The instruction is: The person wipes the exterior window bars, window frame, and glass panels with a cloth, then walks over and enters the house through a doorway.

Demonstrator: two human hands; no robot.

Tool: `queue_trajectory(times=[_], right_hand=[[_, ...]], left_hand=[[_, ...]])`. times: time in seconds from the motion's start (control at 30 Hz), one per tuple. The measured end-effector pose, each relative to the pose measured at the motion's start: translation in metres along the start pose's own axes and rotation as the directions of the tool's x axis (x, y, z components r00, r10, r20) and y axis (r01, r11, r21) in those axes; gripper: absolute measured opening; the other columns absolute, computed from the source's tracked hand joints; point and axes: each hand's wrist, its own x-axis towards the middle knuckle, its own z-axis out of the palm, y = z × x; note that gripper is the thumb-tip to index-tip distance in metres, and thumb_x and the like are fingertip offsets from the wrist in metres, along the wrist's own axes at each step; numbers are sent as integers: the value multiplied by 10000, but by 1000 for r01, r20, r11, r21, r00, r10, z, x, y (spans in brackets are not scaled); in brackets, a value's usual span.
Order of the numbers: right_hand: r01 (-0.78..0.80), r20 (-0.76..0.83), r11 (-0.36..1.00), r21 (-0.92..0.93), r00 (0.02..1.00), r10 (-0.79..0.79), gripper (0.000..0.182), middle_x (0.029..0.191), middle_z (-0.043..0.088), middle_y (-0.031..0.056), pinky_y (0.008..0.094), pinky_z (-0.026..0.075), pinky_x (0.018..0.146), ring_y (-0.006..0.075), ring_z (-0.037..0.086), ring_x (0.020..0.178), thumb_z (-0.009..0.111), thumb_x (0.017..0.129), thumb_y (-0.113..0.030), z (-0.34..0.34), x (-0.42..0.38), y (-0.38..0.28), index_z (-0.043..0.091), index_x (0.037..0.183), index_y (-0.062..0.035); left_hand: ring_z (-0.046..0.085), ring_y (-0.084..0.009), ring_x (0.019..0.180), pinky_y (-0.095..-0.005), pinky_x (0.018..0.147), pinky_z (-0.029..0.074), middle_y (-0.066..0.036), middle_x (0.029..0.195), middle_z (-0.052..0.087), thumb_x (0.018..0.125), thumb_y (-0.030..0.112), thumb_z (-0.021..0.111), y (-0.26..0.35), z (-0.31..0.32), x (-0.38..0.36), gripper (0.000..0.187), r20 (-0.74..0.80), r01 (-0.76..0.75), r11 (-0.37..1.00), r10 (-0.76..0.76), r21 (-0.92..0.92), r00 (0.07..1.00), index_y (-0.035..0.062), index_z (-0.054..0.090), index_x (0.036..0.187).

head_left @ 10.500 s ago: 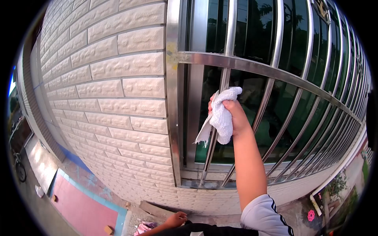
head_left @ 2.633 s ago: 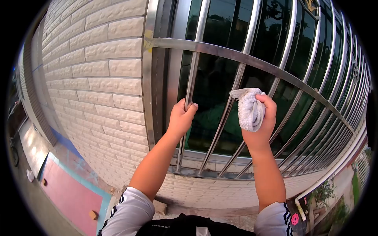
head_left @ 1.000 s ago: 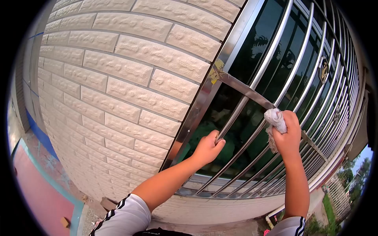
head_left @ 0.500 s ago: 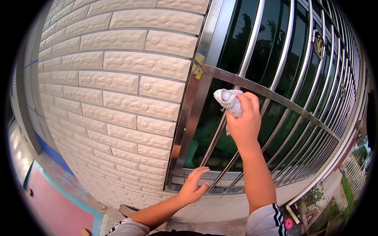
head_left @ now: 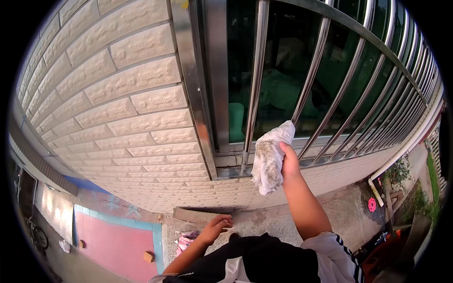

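A white cloth (head_left: 270, 160) with grey-brown dirt marks is in my right hand (head_left: 289, 162), in front of the lower part of the metal window bars (head_left: 257, 80). The thumb presses on the cloth; the other fingers are hidden behind it. My left hand (head_left: 217, 228) is lower down, in front of my body and below the wall, away from the bars. Its fingers point to the right and no object shows in it.
Pale brick wall (head_left: 137, 104) fills the left. A wooden board (head_left: 196, 215) lies at its foot. A pink mat (head_left: 113, 240) with a blue border, a brown block (head_left: 149, 256), a white pipe (head_left: 376, 192) and a pink round object (head_left: 372, 204) are below.
The view has tilted down. My right hand has come down the bars with the cloth, whose dirty side now shows. My left hand has drawn back from the lower bars towards my body.
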Motion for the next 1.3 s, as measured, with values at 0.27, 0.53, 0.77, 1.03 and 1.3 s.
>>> queue_trajectory(times=[0.27,0.53,0.77,1.03,1.3], right_hand=[[-233,231,915,329,959,161,611,1373,511,133,467,354,1070,314,481,1267,409,922,-442,-36,-52,25,418,1391,-51],[-88,131,915,-393,980,151,581,1291,566,123,380,412,1014,302,547,1173,629,871,-258,-95,-133,-38,429,1356,-8],[157,141,261,-953,987,-77,272,895,649,179,360,493,719,287,644,830,735,758,-141,-176,-217,-96,618,958,2],[33,40,-92,-995,996,-74,164,858,665,134,419,498,719,313,644,853,652,787,-198,-233,-277,-116,659,910,-90],[65,6,-308,-949,982,188,171,877,669,137,451,508,731,334,646,872,634,787,-234,-273,-302,-115,676,874,-92]], left_hand=[[577,-223,1118,-394,974,437,-107,1291,554,979,333,491,58,51,22,460,71,-200,888,250,-413,966,63,446,1349],[371,-307,1366,-501,1120,288,-148,1492,365,920,634,381,64,170,43,827,391,7,839,245,-544,887,20,288,1468],[409,-316,1333,-502,1123,263,-137,1429,448,955,546,374,-8,233,74,672,395,117,809,151,-576,906,10,412,1358],[533,-246,1136,-413,977,388,-62,1248,577,958,328,488,-73,270,79,307,-74,127,986,-135,-107,988,120,530,1180],[511,-268,1177,-417,944,430,-134,1272,526,870,195,637,-96,307,73,482,71,-164,894,148,418,986,71,453,1298]])
